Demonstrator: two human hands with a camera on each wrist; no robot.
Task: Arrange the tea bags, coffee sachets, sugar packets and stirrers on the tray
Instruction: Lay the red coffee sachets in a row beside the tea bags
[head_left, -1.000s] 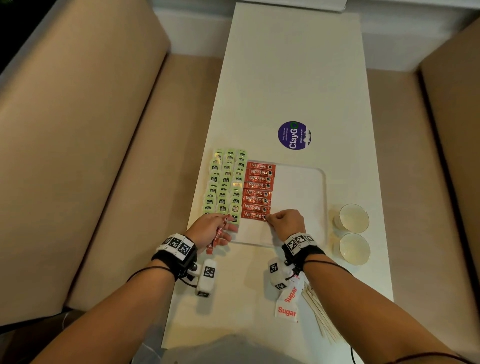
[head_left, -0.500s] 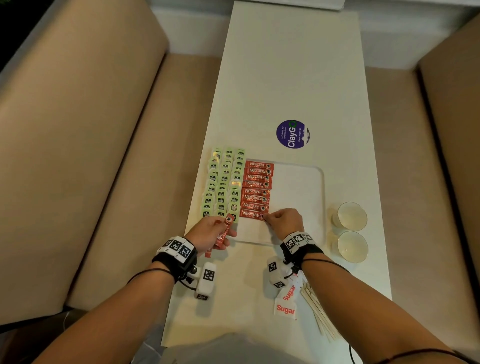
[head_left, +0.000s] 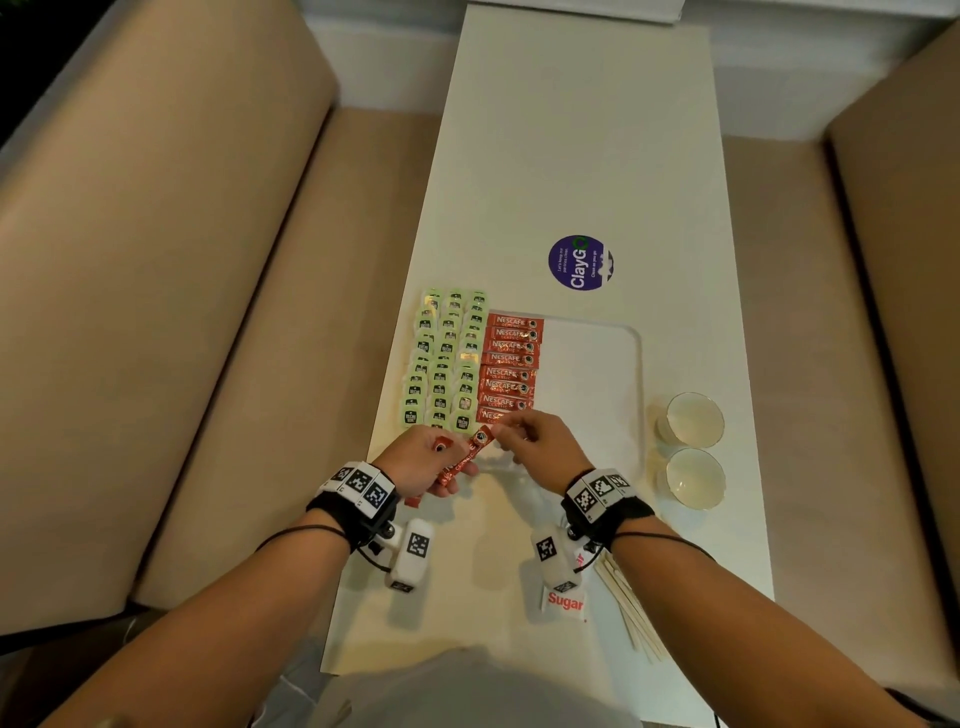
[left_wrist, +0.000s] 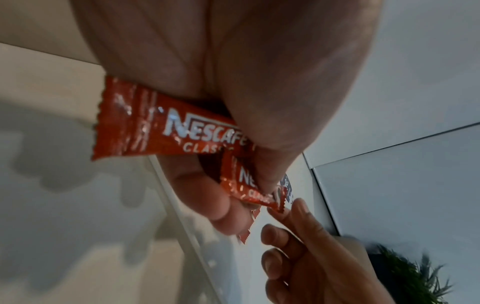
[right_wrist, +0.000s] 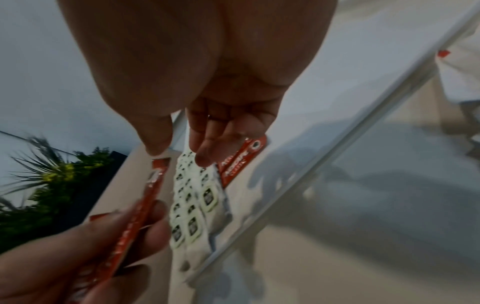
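Eight coffee sachets (head_left: 511, 366) on tray (head_left: 592, 364) (left hand (head_left: 418, 460) gripping more, right hand (head_left: 540, 441) pinching one).

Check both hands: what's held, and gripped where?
The left hand grips Nescafe sachets around their middle. The right hand pinches the far end of one sachet between thumb and fingertips.
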